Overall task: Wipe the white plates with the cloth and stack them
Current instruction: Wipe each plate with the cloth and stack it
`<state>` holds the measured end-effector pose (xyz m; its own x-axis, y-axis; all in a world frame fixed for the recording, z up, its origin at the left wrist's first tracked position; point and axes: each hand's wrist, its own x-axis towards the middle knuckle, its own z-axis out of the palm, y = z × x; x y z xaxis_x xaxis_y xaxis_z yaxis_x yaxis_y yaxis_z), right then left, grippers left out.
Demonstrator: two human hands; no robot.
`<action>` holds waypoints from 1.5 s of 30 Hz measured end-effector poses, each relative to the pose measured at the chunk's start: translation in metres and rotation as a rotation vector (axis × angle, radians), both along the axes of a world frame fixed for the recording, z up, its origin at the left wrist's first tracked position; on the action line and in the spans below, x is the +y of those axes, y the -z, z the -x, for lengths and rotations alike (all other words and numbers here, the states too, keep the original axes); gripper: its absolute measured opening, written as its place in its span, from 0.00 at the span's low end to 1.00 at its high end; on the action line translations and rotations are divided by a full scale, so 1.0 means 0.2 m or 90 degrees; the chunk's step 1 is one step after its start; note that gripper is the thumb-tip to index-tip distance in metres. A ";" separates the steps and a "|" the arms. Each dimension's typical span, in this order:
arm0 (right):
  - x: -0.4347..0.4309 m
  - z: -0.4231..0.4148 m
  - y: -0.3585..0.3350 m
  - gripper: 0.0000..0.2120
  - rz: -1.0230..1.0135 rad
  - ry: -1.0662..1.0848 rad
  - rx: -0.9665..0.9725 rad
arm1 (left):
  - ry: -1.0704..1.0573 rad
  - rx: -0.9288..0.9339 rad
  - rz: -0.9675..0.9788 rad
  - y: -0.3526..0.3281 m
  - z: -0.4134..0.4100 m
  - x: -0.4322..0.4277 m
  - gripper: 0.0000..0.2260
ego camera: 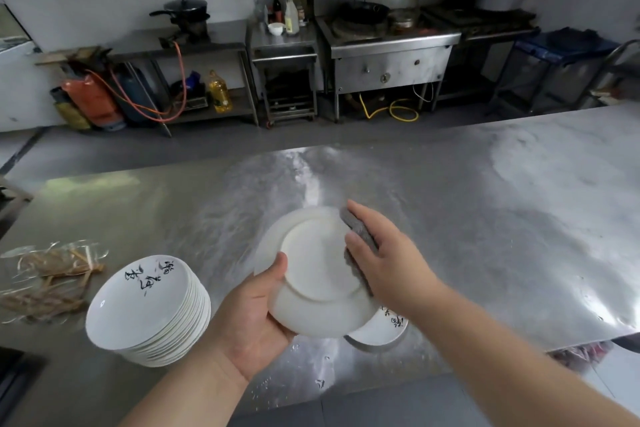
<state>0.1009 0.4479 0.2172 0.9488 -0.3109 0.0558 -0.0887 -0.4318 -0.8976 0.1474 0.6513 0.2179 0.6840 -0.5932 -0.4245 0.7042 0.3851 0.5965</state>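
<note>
My left hand (pixel 254 317) grips a white plate (pixel 313 270) by its lower left rim, holding it tilted above the table with its underside facing me. My right hand (pixel 388 253) presses a grey cloth (pixel 358 230) against the right side of that underside. A stack of several white plates (pixel 149 310) with black brush writing stands on the table to the left. Another white plate (pixel 381 329) with black writing lies on the table under the held plate, mostly hidden by it.
The steel table (pixel 485 218) is wet in places, with drops near its front edge. A clear bag of chopsticks (pixel 52 279) lies at the far left. Across the aisle stand a stove, pots, bottles and gas cylinders.
</note>
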 end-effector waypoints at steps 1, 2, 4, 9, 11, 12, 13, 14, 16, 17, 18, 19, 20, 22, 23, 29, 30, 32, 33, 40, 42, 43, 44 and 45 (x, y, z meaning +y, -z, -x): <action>0.06 0.06 0.05 0.26 0.019 0.025 -0.019 | -0.023 0.001 0.006 0.00 0.01 0.00 0.23; 0.15 0.14 0.09 0.29 0.027 0.036 -0.025 | -0.038 -0.002 0.002 0.01 0.02 -0.01 0.23; 0.25 0.21 0.13 0.31 0.050 0.039 -0.025 | -0.042 -0.008 -0.007 0.03 0.03 -0.01 0.21; 0.02 -0.04 0.00 0.26 0.029 0.063 0.006 | -0.071 -0.027 0.016 0.04 0.06 -0.03 0.17; 0.01 -0.06 -0.02 0.27 -0.002 0.083 0.009 | -0.096 -0.037 0.040 0.03 0.06 -0.06 0.18; 0.06 -0.03 0.00 0.28 -0.011 0.090 -0.010 | -0.104 -0.036 0.051 0.03 0.06 -0.07 0.19; 0.13 0.02 0.04 0.29 -0.022 0.097 -0.031 | -0.107 -0.036 0.058 0.03 0.06 -0.08 0.20; 0.21 0.08 0.08 0.30 -0.039 0.105 -0.057 | -0.104 -0.040 0.060 0.04 0.07 -0.09 0.20; 0.32 0.18 0.15 0.31 -0.101 0.129 -0.115 | -0.088 -0.052 0.052 0.04 0.09 -0.10 0.20; 0.33 0.19 0.15 0.30 -0.134 0.149 -0.134 | -0.073 -0.063 0.049 0.04 0.10 -0.10 0.19; 0.30 0.17 0.14 0.28 -0.172 0.168 -0.137 | -0.057 -0.075 0.048 0.04 0.12 -0.10 0.18; 0.24 0.13 0.11 0.26 -0.191 0.183 -0.131 | -0.047 -0.085 0.054 0.03 0.13 -0.10 0.18; 0.17 0.09 0.07 0.24 -0.184 0.182 -0.127 | -0.041 -0.089 0.066 0.02 0.13 -0.08 0.19; 0.02 0.00 -0.05 0.24 -0.132 0.124 -0.113 | -0.037 -0.088 0.089 0.00 0.11 -0.04 0.26; -0.04 -0.05 -0.10 0.25 -0.114 0.070 -0.087 | -0.041 -0.083 0.089 -0.01 0.09 -0.03 0.27; 0.03 -0.02 -0.09 0.25 0.005 -0.026 -0.088 | -0.076 -0.041 0.019 0.02 0.00 -0.01 0.24; 0.12 0.05 -0.03 0.27 0.019 -0.016 -0.108 | -0.092 -0.039 0.019 0.02 -0.01 -0.01 0.24; 0.30 0.20 0.10 0.35 0.047 -0.034 -0.082 | -0.108 -0.031 0.012 0.05 -0.02 -0.02 0.25; 0.35 0.23 0.14 0.39 0.078 -0.041 -0.053 | -0.107 -0.022 0.009 0.06 -0.02 -0.03 0.25; 0.05 -0.12 0.04 0.28 0.082 0.026 0.038 | -0.122 0.000 0.001 0.08 -0.01 -0.10 0.22; 0.13 -0.06 0.07 0.28 0.123 0.060 0.013 | -0.118 0.007 -0.017 0.07 -0.02 -0.13 0.25; 0.21 0.00 0.11 0.30 0.141 0.047 0.000 | -0.111 0.019 -0.030 0.07 -0.03 -0.15 0.27; 0.29 0.07 0.15 0.33 0.153 0.015 -0.004 | -0.100 0.039 -0.043 0.06 -0.04 -0.18 0.29; 0.36 0.14 0.19 0.39 0.148 -0.019 0.004 | -0.086 0.062 -0.061 0.06 -0.05 -0.20 0.30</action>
